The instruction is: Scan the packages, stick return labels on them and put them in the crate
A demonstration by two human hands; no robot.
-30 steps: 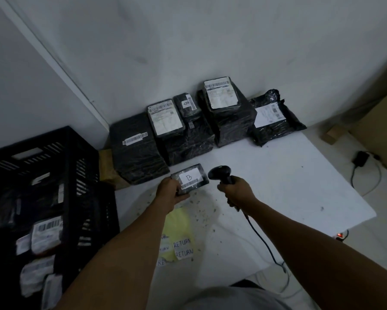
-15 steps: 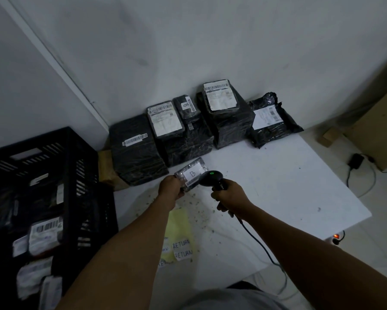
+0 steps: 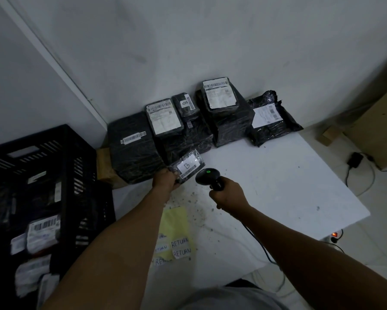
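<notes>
My left hand [image 3: 165,180] grips a small black package [image 3: 187,165] by its near left corner, tilted up above the white table [image 3: 277,186]. Its white label shows a handwritten "B" and a barcode. My right hand [image 3: 229,194] holds a black barcode scanner [image 3: 208,175] by the handle, its head just right of the label with a green light lit on top. A yellow sheet [image 3: 174,222] with white "RETURN" labels [image 3: 181,248] lies near the table's front. The black crate [image 3: 38,198] stands at the left with several labelled packages inside.
Several black wrapped packages [image 3: 221,113] line the wall at the table's back, a crumpled black mailer bag [image 3: 270,119] at their right end. The scanner's cable [image 3: 255,240] trails over the table's front edge. A plug and cords [image 3: 353,159] lie on the floor at the right.
My left hand lifted and tilted the small package away from me. The scanner moved left, close to its label, and its green light came on.
</notes>
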